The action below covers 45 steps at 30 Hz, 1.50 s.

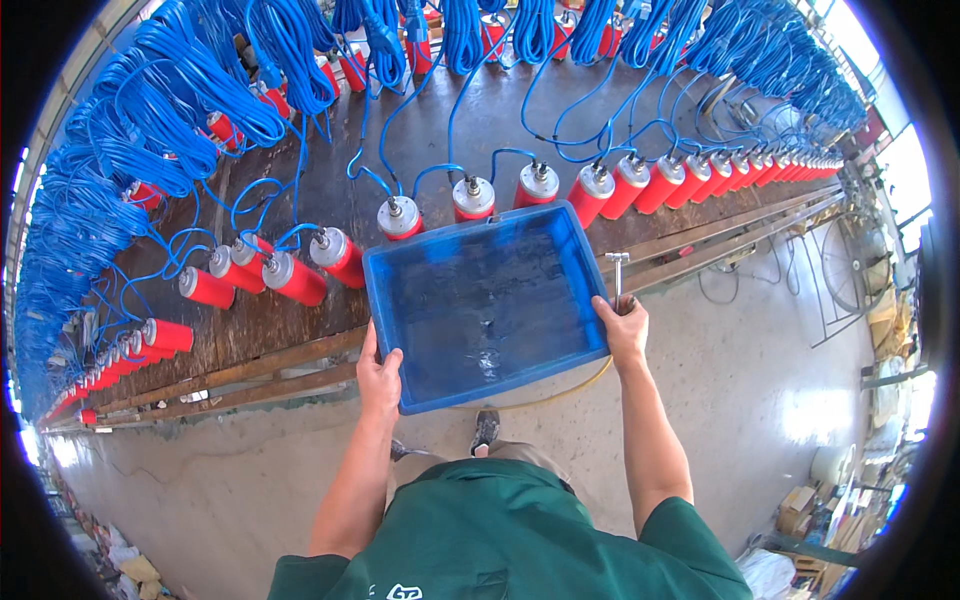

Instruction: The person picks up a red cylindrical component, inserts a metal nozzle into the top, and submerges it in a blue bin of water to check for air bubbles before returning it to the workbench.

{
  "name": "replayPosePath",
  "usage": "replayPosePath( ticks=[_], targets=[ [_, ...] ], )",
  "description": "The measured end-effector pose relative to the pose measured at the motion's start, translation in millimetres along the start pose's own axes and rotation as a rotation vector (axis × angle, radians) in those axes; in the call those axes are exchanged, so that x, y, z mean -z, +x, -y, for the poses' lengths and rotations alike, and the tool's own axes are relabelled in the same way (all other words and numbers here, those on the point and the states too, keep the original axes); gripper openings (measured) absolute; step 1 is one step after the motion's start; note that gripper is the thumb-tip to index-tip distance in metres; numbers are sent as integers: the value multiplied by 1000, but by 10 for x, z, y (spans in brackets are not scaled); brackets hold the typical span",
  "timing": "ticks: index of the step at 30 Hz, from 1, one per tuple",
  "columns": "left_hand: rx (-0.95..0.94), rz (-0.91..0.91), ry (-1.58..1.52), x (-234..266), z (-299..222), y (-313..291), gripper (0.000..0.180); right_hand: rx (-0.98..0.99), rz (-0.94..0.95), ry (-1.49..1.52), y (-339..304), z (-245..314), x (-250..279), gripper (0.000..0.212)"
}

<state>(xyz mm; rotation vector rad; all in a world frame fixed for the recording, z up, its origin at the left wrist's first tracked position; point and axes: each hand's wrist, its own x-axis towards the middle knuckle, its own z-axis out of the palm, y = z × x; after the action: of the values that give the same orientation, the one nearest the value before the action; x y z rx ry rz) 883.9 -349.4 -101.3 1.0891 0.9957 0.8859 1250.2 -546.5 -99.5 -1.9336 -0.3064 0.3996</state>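
Note:
A shallow blue plastic tray (578, 250) is held out in front of me, slightly tilted, its far edge beside the row of red cylinders. Dark smears and a small shiny wet-looking patch mark its bottom. My left hand (379, 378) grips the tray's left side, thumb over the rim. At the right side, my right hand (627, 330) clasps the rim and also holds a T-shaped metal tool (618, 262), which stands up from the fist. Just beyond the tray are red cylinders with silver tops (474, 198), each with a blue cable.
A long dark workbench (440, 130) carries many more red cylinders (665, 182) in a curving row. Coiled blue cables (200, 80) are heaped along its far side. Wooden rails (690, 240) run along the near edge. Boxes and clutter (800, 510) stand at the right.

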Motion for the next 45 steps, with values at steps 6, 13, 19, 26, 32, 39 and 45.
replayPosePath(
  ticks=[6, 13, 19, 26, 32, 39, 45],
  targets=[
    [-13, -1, 8, -113, -58, 227, 72, 11, -28, -45, 239, 38, -129, 42],
    [-23, -41, 97, -170, -100, 584, 71, 36, -34, -135, 486, 272, -322, 44],
    [-74, -33, 110, -221, -133, 875, 73, 51, -35, -121, 697, 321, -463, 49],
    [-95, -32, 130, -228, -100, 944, 74, 64, -31, -219, 758, 384, -459, 52],
    [-35, -55, 105, -282, -108, 871, 75, 57, -41, -242, 776, 322, -433, 54],
    [-136, -97, 165, -204, 93, 970, 72, 110, -73, -165, 859, 171, -433, 59],
    [-100, -136, 227, -102, 110, 881, 75, -174, 41, 233, 1116, -105, -269, 33]
  ],
)
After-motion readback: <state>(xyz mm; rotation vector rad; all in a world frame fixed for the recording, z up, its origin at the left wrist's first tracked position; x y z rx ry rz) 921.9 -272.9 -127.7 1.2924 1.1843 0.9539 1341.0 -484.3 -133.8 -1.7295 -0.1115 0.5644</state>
